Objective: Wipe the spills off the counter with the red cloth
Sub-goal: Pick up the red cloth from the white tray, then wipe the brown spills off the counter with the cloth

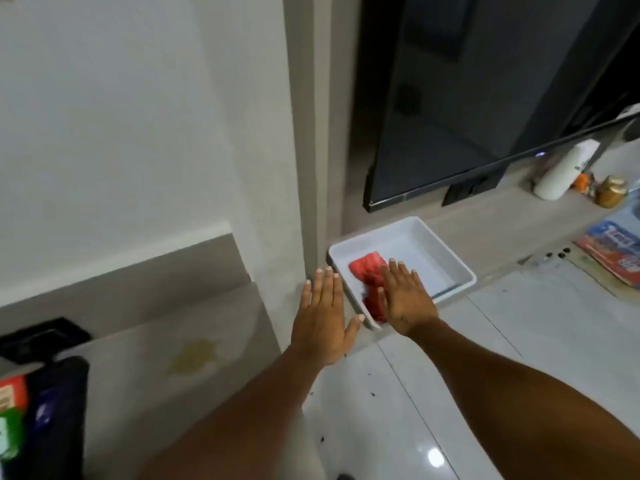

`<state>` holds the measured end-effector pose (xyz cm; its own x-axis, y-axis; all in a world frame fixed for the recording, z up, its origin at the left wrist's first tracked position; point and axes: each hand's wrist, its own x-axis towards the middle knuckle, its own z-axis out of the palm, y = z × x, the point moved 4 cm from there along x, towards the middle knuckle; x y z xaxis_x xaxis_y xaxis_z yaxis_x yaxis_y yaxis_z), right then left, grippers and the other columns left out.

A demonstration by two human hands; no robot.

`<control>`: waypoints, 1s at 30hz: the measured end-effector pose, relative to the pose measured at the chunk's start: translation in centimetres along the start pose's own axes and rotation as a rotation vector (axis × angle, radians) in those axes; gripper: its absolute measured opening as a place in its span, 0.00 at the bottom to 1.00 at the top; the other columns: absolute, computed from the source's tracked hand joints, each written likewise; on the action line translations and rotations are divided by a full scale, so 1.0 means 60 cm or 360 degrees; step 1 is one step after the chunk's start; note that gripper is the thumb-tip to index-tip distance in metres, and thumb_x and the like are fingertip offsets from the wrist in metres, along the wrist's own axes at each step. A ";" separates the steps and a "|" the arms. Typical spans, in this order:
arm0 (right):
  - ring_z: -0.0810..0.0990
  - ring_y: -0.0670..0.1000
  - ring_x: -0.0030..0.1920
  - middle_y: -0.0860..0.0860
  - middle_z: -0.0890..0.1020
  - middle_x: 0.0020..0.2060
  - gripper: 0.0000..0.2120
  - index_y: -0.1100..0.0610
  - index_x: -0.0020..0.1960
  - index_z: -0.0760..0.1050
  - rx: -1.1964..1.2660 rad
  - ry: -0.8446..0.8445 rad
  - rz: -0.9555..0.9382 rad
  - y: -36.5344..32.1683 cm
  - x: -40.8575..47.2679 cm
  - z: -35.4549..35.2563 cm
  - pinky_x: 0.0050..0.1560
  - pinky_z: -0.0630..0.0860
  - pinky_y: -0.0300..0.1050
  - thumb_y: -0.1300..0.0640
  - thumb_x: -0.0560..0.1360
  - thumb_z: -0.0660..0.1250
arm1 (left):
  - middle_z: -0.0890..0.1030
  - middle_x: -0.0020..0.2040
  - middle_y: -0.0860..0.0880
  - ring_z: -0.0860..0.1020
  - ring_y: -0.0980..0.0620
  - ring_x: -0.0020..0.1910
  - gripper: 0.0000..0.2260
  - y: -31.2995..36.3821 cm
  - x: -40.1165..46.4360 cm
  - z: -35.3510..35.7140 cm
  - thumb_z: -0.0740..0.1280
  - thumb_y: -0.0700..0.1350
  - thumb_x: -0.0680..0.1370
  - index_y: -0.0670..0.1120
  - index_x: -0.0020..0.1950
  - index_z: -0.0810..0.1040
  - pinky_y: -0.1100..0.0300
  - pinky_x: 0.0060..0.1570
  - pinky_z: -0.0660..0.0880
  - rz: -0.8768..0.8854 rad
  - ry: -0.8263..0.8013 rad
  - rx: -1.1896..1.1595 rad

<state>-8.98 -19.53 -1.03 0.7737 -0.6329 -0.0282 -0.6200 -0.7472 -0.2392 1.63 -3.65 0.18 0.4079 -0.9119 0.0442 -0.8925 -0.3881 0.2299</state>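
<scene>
Right hand [403, 297] flat over red cloth [367, 268]

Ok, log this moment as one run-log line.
phase: reaching | right hand: open, over red cloth in white tray | left hand: open, empty | spill: unwiped on counter

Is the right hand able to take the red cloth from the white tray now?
Probably yes. The right hand is open, flat over the red cloth in the white square plastic tray, and nothing lies between them. Contact cannot be told.
</scene>
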 end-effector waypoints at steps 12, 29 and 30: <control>0.39 0.55 0.78 0.49 0.40 0.79 0.32 0.43 0.78 0.39 0.0039 -0.0283 -0.0052 0.045 0.142 0.140 0.74 0.37 0.51 0.33 0.80 0.42 | 0.48 0.85 0.42 0.45 0.40 0.83 0.39 0.014 0.101 0.131 0.46 0.68 0.81 0.43 0.84 0.46 0.45 0.81 0.41 -0.0237 -0.0222 0.0022; 0.44 0.54 0.79 0.45 0.47 0.80 0.42 0.38 0.77 0.49 0.0350 -0.0082 -0.0137 0.013 0.108 0.034 0.76 0.49 0.59 0.53 0.74 0.72 | 0.46 0.84 0.38 0.43 0.41 0.83 0.37 -0.012 0.062 0.054 0.54 0.61 0.84 0.39 0.83 0.45 0.45 0.81 0.41 -0.0140 -0.0113 -0.0048; 0.43 0.54 0.78 0.46 0.46 0.80 0.45 0.38 0.77 0.48 0.0314 -0.0050 -0.0152 -0.003 0.096 0.021 0.76 0.49 0.59 0.54 0.73 0.73 | 0.45 0.85 0.39 0.42 0.41 0.83 0.37 -0.013 0.046 0.043 0.54 0.61 0.84 0.39 0.83 0.44 0.45 0.81 0.41 -0.0135 -0.0111 -0.0039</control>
<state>-4.27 -22.77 -2.40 0.8334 -0.5521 -0.0255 -0.5084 -0.7476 -0.4275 2.92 -6.21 -2.40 0.4666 -0.8834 -0.0441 -0.8500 -0.4616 0.2537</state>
